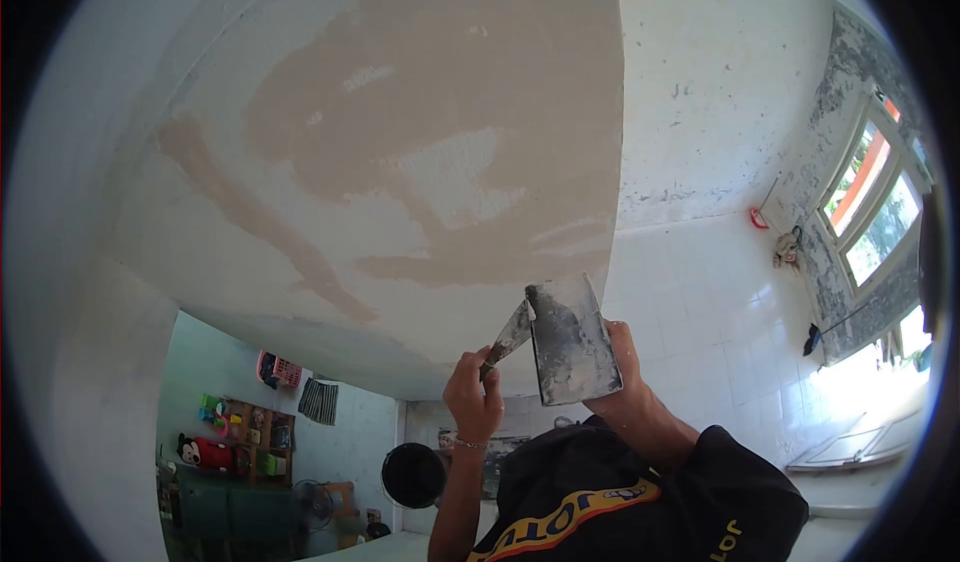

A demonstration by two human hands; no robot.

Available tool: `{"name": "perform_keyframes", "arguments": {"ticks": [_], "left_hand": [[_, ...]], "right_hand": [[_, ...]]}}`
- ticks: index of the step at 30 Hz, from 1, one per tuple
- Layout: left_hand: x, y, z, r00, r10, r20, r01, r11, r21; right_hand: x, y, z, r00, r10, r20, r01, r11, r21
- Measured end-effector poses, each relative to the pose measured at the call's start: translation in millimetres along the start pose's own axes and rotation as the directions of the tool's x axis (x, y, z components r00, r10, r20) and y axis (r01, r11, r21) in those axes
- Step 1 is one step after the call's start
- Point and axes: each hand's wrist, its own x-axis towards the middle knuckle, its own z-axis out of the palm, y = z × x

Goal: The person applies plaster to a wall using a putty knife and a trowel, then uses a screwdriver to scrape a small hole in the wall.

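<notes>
My left hand (472, 400) is closed round the handle of a putty knife (511, 332), whose blade slants up and touches the left edge of a flat plate. That plate (575, 347), dark grey with whitish smears, is held by my right hand (625, 362) from its right side and underneath; most of those fingers are hidden behind it. A bit of pale paste sits at the plate's upper left corner. Above both hands is a white wall surface (330, 232) with broad beige patches (540, 82) of filler.
A black bucket (414, 475) is beside my left forearm. Shelves (262, 432), a fan (314, 502) and a pink basket (280, 370) are in the room at lower left. A window (875, 202) opens in the stained wall at right.
</notes>
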Motion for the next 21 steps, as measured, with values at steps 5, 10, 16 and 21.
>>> {"name": "perform_keyframes", "arguments": {"ticks": [5,10,16,21], "left_hand": [[-35.1,-19.8,0.8,0.929,-0.366,-0.047,0.36,0.927,-0.1],[-66.5,-15.7,-3.4,0.818,-0.575,-0.024,0.527,0.765,-0.371],[-107.5,-29.5,-1.2,0.732,-0.681,0.035,0.582,0.598,-0.551],[-96.1,-11.0,-11.2,0.617,-0.769,0.167,0.631,0.358,-0.688]], "right_hand": [[-0.2,-21.2,3.5,0.67,-0.622,0.407,0.694,0.329,-0.641],[32.4,-43.3,5.9,0.872,-0.489,0.006,0.486,0.864,-0.133],[76.0,-55.2,-1.6,0.809,-0.588,-0.027,0.583,0.807,-0.099],[67.7,-55.4,24.7,0.863,-0.503,-0.043,0.504,0.864,0.016]]}}
